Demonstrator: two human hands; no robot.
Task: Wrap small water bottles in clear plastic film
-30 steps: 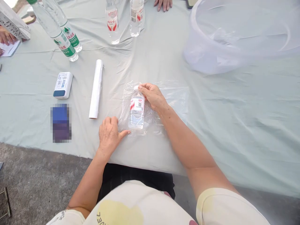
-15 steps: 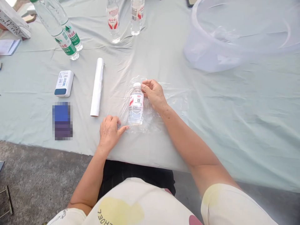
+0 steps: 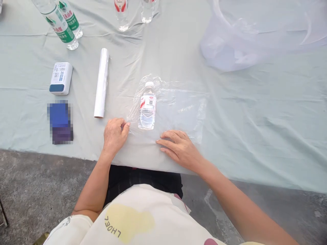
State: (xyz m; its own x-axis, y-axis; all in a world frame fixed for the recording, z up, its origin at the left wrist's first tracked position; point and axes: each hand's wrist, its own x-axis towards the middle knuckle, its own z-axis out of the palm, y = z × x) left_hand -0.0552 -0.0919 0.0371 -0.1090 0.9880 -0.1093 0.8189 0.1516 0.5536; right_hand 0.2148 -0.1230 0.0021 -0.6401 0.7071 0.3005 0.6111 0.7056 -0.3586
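Observation:
A small clear water bottle (image 3: 147, 110) with a white cap and a red-and-white label lies on a sheet of clear plastic film (image 3: 182, 105). The film is flat to the right of the bottle and wrinkled around its cap. At the film's near left edge, my left hand (image 3: 114, 134) has its thumb and curled fingers pressed together on the film. Below and right of the bottle, my right hand (image 3: 180, 148) rests over the film's near edge. Its fingers are stretched out and a little apart, not touching the bottle.
A white roll of film (image 3: 101, 83) lies left of the bottle. Farther left are a white-and-blue box-shaped device (image 3: 60, 78) and a blurred blue item (image 3: 60, 117). Tall green-labelled bottles (image 3: 61, 30), red-labelled bottles (image 3: 121, 17) and a translucent plastic bag (image 3: 230, 51) stand farther back on the cloth-covered table (image 3: 255, 136).
My right hand has left the bottle's cap and come down toward the near edge. The film right of the bottle lies flatter. My left thumb has drawn in against the fingers.

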